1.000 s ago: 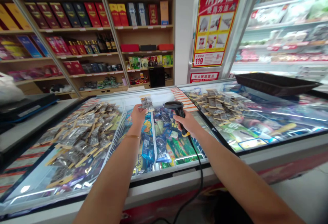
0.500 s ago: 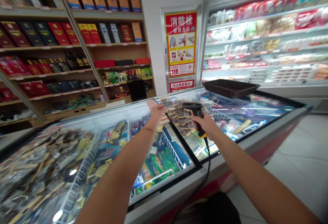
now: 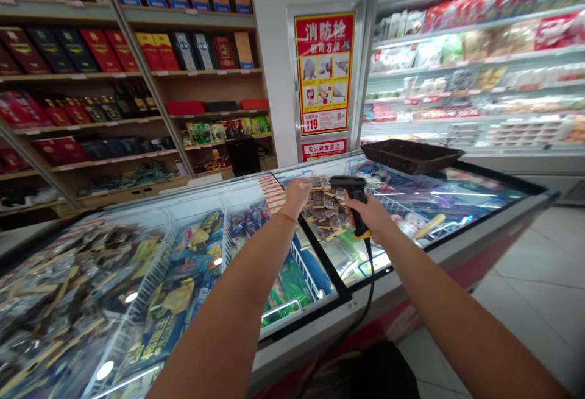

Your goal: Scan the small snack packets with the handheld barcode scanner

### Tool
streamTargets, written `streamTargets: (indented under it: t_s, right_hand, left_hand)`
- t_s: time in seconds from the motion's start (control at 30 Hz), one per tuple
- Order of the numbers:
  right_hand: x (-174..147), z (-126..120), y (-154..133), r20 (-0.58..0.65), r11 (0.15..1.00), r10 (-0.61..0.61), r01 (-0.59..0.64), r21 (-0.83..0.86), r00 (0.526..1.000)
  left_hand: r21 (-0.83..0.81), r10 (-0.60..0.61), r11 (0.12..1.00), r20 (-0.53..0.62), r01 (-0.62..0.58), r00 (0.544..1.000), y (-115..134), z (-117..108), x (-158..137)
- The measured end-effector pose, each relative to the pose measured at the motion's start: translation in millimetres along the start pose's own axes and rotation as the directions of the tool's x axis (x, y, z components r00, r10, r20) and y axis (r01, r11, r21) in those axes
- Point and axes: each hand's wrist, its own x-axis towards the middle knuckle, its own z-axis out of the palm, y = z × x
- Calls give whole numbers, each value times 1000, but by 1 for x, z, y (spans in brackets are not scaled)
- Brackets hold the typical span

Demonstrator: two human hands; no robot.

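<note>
My right hand (image 3: 371, 214) is wrapped around the grip of a black barcode scanner (image 3: 350, 188) with a yellow butt and a dark cable hanging down. The scanner is held over the chest freezer, its head pointing left and away from me. My left hand (image 3: 298, 195) is closed beside the black lid edge (image 3: 322, 257), at the left side of a pile of clear-wrapped bars on wooden sticks (image 3: 326, 207). Its fingertips are mostly hidden, so what they hold cannot be made out. An orange-and-white striped strip (image 3: 271, 192) lies just left of that hand.
A dark brown tray (image 3: 412, 156) rests on the freezer's far right. Under the glass, wire baskets divide packets, with more wrapped stick bars (image 3: 59, 292) at left. Wooden shelves (image 3: 208, 79) with boxes stand behind. A lit refrigerated display (image 3: 475, 91) is at right.
My left hand has moved right and slightly forward, from the striped strip to the edge of the wrapped stick bars. My right hand still holds the scanner in nearly the same place.
</note>
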Motion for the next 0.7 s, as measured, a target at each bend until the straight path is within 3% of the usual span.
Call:
streamTargets:
  t_s: [0.17, 0.37, 0.43, 0.6, 0.7]
  right_hand:
    - [-6, 56, 14, 116, 998, 41, -45, 35, 992]
    - [-23, 135, 26, 323, 996, 85, -87, -9, 942]
    - [-29, 159, 28, 399, 995, 95, -88, -35, 912]
    - [-42, 198, 42, 473, 996, 92, -85, -35, 877]
    - [-44, 204, 59, 487, 994, 110, -105, -37, 867]
  left_hand:
    - [242, -185, 948, -107, 207, 977, -55, -85, -19]
    - [533, -296, 753, -250, 386, 922, -127, -190, -50]
    - [619, -263, 679, -296, 395, 918, -147, -221, -62]
    - [819, -20, 481, -347, 314, 938, -187, -293, -90]
    - [859, -62, 356, -373, 369, 926, -204, -327, -99]
